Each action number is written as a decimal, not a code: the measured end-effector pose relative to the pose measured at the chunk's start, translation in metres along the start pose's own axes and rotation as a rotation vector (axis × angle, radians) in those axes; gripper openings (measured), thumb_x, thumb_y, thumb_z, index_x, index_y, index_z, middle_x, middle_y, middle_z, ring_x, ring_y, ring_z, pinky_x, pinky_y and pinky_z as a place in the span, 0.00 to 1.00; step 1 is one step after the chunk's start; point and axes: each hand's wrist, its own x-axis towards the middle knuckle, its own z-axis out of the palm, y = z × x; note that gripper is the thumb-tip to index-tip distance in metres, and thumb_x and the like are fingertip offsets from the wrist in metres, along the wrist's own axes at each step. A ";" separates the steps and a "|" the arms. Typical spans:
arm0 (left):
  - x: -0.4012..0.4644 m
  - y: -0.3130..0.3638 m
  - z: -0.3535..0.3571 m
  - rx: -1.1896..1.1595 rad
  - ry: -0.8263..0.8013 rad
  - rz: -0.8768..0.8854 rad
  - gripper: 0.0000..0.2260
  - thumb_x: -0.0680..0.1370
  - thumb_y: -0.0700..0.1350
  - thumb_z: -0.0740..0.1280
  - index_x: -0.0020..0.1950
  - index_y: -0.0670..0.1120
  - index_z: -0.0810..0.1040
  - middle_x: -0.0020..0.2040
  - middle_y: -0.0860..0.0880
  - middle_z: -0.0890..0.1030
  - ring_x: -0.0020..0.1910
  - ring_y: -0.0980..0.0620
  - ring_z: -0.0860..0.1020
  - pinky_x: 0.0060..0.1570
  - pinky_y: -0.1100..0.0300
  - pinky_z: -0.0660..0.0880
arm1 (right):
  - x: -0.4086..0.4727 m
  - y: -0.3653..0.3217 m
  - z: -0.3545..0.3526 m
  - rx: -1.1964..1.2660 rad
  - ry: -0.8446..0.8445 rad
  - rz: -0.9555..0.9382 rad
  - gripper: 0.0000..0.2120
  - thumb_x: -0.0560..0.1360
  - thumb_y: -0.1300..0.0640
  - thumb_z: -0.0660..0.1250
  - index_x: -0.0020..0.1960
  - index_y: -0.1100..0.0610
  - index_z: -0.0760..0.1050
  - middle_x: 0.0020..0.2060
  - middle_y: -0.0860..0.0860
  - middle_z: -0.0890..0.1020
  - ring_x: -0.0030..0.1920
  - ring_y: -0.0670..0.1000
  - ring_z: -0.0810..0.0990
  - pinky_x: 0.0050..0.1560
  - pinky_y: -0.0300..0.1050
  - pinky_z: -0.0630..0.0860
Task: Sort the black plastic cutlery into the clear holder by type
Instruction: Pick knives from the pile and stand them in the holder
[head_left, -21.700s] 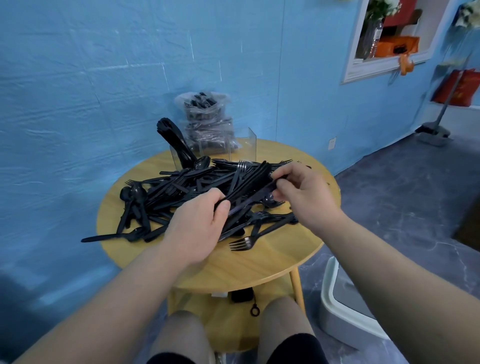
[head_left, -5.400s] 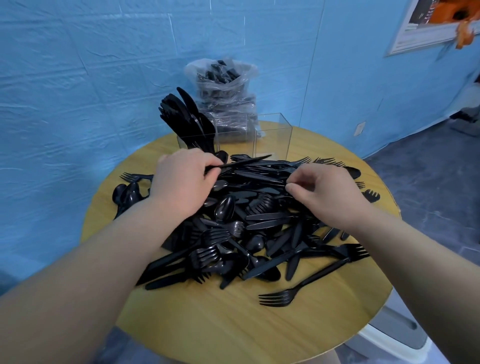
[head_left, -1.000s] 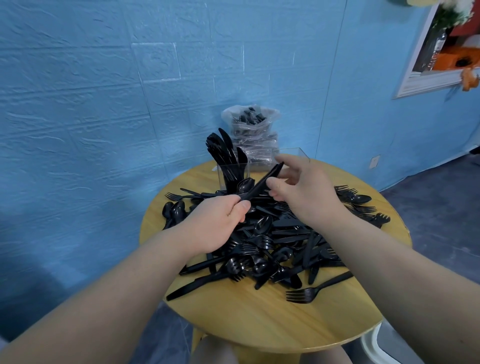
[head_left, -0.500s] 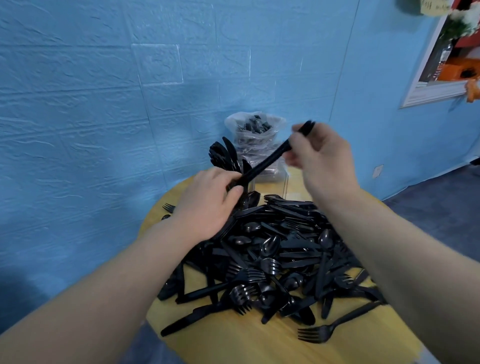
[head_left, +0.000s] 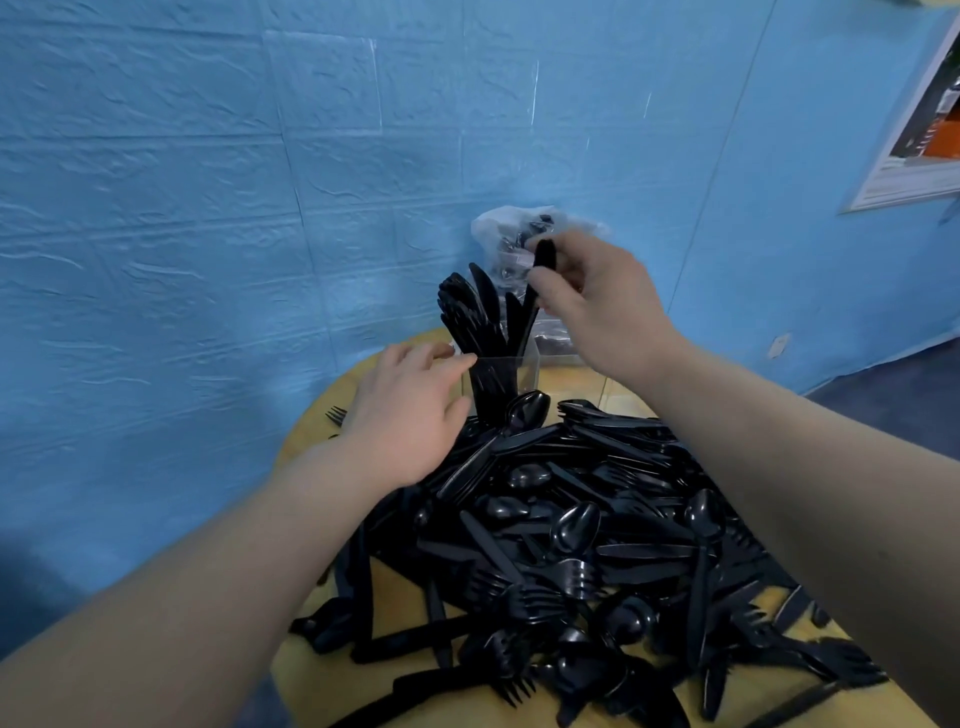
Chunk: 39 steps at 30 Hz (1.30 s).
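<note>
Right grip (head_left: 582, 296) pinched on glossy black knife (head_left: 537, 280) over clear holder (head_left: 524, 366); left grip (head_left: 410, 410) relaxed, fingers at holder's nine-o'clock wall.

A round wooden surface (head_left: 332, 680) is carrying a big heap of black cutlery (head_left: 571, 545) that is spreading over most of its middle and right side. A clear holder (head_left: 524, 371) is standing near the far edge, just behind the heap. A lone fork (head_left: 336, 415) is lying by the left edge. A plastic bag (head_left: 506, 234) is sitting at the far edge behind the holder.
</note>
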 end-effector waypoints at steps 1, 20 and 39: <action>0.000 -0.001 0.001 0.001 0.001 0.005 0.22 0.81 0.52 0.56 0.75 0.57 0.60 0.73 0.54 0.64 0.70 0.48 0.58 0.67 0.50 0.63 | 0.000 0.005 0.005 -0.046 -0.057 -0.002 0.08 0.77 0.57 0.63 0.55 0.56 0.77 0.40 0.49 0.80 0.44 0.55 0.79 0.53 0.53 0.75; -0.005 -0.004 0.008 -0.074 0.070 0.022 0.23 0.81 0.48 0.59 0.75 0.55 0.61 0.73 0.56 0.65 0.70 0.50 0.61 0.68 0.54 0.61 | -0.009 0.019 0.028 -0.495 -0.315 -0.015 0.25 0.74 0.49 0.69 0.68 0.54 0.70 0.57 0.54 0.75 0.56 0.54 0.75 0.54 0.44 0.68; -0.131 0.080 0.031 -0.006 0.029 0.118 0.25 0.76 0.62 0.51 0.67 0.54 0.74 0.65 0.56 0.75 0.65 0.51 0.68 0.59 0.51 0.68 | -0.181 0.040 -0.073 -0.444 -0.138 0.207 0.09 0.76 0.57 0.66 0.54 0.53 0.81 0.42 0.42 0.78 0.41 0.41 0.75 0.44 0.35 0.68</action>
